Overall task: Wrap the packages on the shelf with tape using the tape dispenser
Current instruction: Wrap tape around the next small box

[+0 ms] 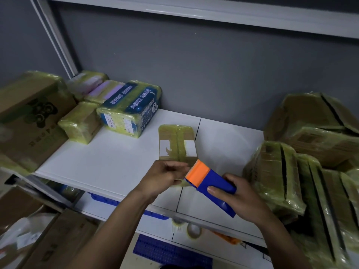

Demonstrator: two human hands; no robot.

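**Pull a clean length of tape before going back to the box**

The right hand [237,193] grips the blue dispenser [211,184] round its body, with the orange toothed end pointing far-left. The left hand [165,175] is curled at that end, and its fingertips seem to pinch the free end of the yellowish tape [181,183].

The box [176,142] being worked on lies flat on the white shelf [116,158], just beyond both hands. Bands of tape run along its middle, and white label patches and bare card show at its near end.

To do the step well, draw the tape out taut and straight and keep the end from folding onto itself. Lay it on an uncovered strip, press it down, then tear it against the teeth. Keep the fingers of the left hand away from the blade.

Wrapped packages crowd both sides. On the left are a blue pack [132,107], a small carton [81,123] and a big carton [29,121]. On the right is a tall pile [291,171], close to the right wrist. Turning the box will likely need care on that side. Spare tape rolls [194,230] sit on the level below.
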